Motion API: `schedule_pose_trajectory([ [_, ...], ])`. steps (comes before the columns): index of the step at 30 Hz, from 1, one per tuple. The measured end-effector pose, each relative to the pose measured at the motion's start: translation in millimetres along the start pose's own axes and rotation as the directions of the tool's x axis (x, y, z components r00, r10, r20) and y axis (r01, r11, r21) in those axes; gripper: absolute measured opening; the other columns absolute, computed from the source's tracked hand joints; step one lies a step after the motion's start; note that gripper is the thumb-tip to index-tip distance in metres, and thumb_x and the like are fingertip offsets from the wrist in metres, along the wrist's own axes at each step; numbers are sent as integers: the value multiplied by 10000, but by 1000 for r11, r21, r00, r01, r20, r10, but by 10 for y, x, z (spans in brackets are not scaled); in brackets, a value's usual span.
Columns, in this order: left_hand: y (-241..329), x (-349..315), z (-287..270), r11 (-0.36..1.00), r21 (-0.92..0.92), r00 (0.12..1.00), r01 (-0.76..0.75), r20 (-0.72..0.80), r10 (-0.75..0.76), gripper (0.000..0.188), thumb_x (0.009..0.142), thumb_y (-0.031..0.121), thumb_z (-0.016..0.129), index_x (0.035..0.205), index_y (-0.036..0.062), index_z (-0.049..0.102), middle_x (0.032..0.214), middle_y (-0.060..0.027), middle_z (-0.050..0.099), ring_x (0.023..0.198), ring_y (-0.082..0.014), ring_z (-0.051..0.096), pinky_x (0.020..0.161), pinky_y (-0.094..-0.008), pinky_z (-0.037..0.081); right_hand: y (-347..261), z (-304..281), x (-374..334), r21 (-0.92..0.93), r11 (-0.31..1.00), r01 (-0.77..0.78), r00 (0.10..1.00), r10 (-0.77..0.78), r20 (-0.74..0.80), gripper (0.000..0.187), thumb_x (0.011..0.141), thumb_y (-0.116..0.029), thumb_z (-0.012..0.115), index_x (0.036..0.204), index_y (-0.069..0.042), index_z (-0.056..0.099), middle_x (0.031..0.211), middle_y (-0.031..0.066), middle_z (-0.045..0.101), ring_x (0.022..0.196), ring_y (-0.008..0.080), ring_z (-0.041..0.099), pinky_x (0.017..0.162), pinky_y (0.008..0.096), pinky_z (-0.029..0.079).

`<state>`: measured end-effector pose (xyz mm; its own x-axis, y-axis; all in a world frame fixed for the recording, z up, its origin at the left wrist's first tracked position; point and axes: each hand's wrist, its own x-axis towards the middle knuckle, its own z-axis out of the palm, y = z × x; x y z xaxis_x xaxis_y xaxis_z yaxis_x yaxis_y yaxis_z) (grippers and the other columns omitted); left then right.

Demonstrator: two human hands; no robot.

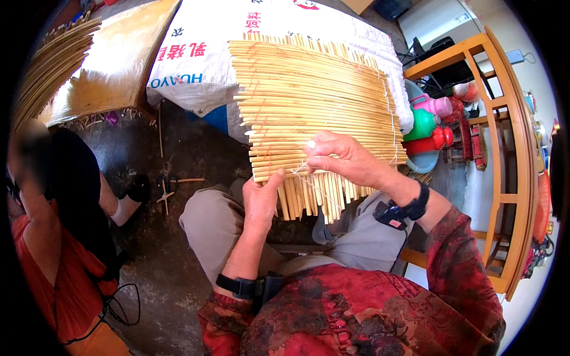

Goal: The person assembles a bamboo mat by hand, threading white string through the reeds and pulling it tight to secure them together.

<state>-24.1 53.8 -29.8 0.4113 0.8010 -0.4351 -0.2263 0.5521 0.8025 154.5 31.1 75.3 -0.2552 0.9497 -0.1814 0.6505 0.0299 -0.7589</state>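
Observation:
A mat of thin, pale wooden sticks (309, 95) lies in front of me, from the sack-covered surface to above my lap. White string and reddish thread run across its sticks. My left hand (261, 193) is closed on the mat's near left corner, thumb on top. Over the near edge, my right hand (338, 157) is closed in a pinch beside a white string (317, 185), which loops around the nearest sticks and hangs down. More sticks (303, 196) point toward me from under the near edge. The exact string end between my right fingers is partly hidden.
Printed white sacking (196, 56) covers the surface ahead. Left of it stands a wooden table (119, 53), with another stick mat (56, 65) near a seated person (53, 255). At right are a wooden frame (502, 118) and a blue basin (424, 160) holding colourful containers.

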Motion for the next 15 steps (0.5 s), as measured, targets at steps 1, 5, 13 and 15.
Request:
schedule_pose_trajectory([
  [1,2,-4,7,1000,0,1000,0,-8,0,236,824,107,605,1032,-6,607,940,-33,629,812,-75,562,713,-233,446,60,110,48,156,986,64,993,-47,-113,221,878,-183,534,778,-5,617,764,49,578,789,143,550,693,278,427],
  [5,-14,-11,3,999,-29,999,-20,24,21,230,816,106,610,1018,-4,609,919,-32,633,788,-70,566,692,-230,449,-18,401,147,649,758,64,977,85,-195,281,918,-208,489,744,-7,580,719,26,573,713,119,548,691,250,437],
  [13,-104,64,-29,984,-131,990,-119,58,127,225,817,102,615,1003,-25,604,923,-40,633,801,-79,568,720,-237,452,-219,493,107,529,848,-20,961,163,-224,310,919,-230,490,714,-3,540,641,8,504,600,81,464,567,231,400],
  [15,-80,42,-17,989,-112,993,-95,56,102,220,817,96,617,999,-28,604,923,-44,634,800,-80,569,720,-238,454,-271,534,24,419,908,5,964,107,-243,285,920,-207,486,747,13,538,639,29,493,616,95,470,577,243,400],
])
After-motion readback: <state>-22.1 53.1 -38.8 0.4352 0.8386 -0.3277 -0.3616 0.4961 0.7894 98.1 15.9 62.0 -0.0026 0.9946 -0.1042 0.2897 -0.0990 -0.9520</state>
